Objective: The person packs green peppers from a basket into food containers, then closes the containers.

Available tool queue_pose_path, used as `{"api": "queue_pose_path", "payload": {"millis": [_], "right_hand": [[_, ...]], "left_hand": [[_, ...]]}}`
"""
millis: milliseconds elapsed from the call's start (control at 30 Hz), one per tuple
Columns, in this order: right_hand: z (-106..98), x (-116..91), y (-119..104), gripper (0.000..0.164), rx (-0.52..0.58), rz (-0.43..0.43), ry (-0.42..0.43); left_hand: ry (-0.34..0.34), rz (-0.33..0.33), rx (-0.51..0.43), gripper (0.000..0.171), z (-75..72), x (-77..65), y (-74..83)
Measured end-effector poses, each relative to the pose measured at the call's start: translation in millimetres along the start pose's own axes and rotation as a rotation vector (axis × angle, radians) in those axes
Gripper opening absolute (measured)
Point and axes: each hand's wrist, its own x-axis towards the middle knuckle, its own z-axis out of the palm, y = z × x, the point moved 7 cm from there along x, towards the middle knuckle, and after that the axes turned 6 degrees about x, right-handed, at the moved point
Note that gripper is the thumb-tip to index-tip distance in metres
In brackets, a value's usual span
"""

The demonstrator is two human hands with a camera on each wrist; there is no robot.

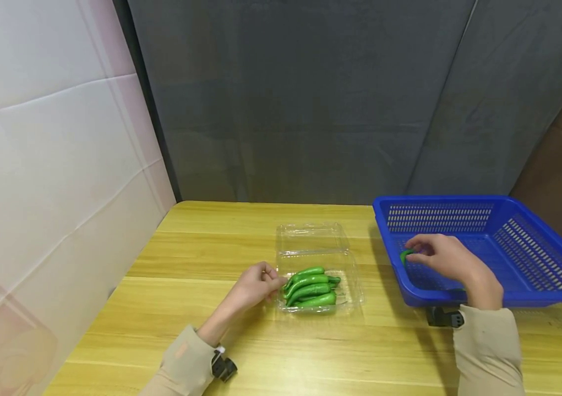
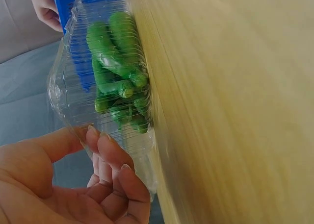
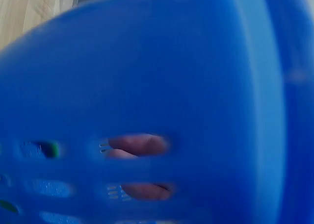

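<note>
My left hand [image 1: 253, 287] pinches the left rim of a clear plastic clamshell box [image 1: 354, 278], its lid folded back. Several green chili peppers [image 1: 312, 280] lie side by side in the box; the left wrist view shows these peppers [image 2: 105, 47] through its ribbed wall. Over the left part of a blue plastic basket [image 1: 382, 231], my right hand [image 1: 444, 257] holds one green chili pepper [image 1: 403, 256] between thumb and fingers. In the right wrist view the basket wall [image 3: 147, 77] blocks most of the hand, leaving bits of fingers [image 3: 140, 144] visible through the slots.
The box and basket stand on a wooden table [image 1: 186, 308], the basket at its right side. Another bit of green shows low inside the basket, near its front wall. A grey curtain [image 1: 285, 99] hangs behind the table, and a white cloth [image 1: 53, 137] hangs at the left.
</note>
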Motion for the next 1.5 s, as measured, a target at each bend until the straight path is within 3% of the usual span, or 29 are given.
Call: {"api": "queue_pose_path", "payload": {"millis": [567,833,1100,1500], "right_hand": [[5,-8,22,0.041,0.016,0.115,-0.110],[10,-9,26,0.043,0.049,0.098,-0.179],[16,-13,36,0.050,0.113,0.190,-0.273],[19,-19,51,0.058,0.089,0.304,-0.339]], "left_hand": [[0.008,-0.001,0.005,0.018,0.3,0.6,0.3],[0.005,0.000,0.008,0.018,-0.3,-0.6,1.2],[0.013,-0.006,0.017,0.018,-0.6,-0.6,1.3],[0.011,-0.005,0.022,0.019,-0.6,-0.9,1.9]]}}
